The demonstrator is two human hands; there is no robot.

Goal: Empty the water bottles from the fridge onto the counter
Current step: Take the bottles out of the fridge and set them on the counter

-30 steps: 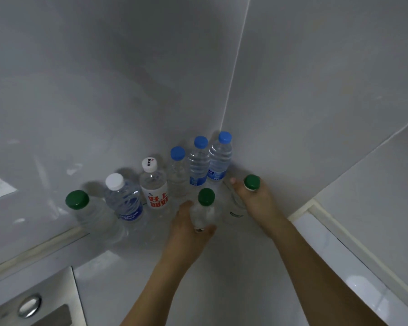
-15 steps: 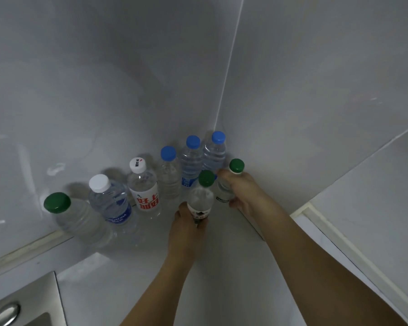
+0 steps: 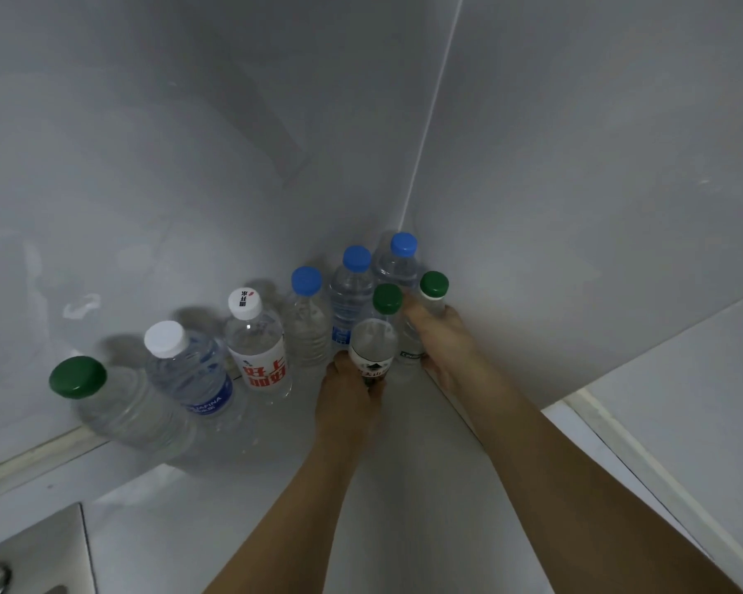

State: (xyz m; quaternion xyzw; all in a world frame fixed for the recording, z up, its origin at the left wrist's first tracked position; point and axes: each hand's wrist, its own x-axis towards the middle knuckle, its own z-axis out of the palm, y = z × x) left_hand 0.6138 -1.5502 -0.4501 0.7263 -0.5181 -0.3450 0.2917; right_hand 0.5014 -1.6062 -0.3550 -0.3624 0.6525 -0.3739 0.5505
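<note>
Head view: left hand (image 3: 347, 396) grips a clear plastic green-capped bottle with black-and-white label (image 3: 374, 345) low on its body, upright on the white counter (image 3: 241, 508). Right hand (image 3: 440, 340) holds a second clear green-capped bottle (image 3: 425, 319) at 2 o'clock, touching the first, in the wall corner.

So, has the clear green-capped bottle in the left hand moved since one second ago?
Yes. The clear green-capped bottle in the left hand has moved toward the wall corner, closer to the blue-capped bottles.

place: home kitchen | cues: white counter (image 3: 241, 508), tiled walls (image 3: 189, 143), steel sink (image 3: 31, 550) corner
</note>
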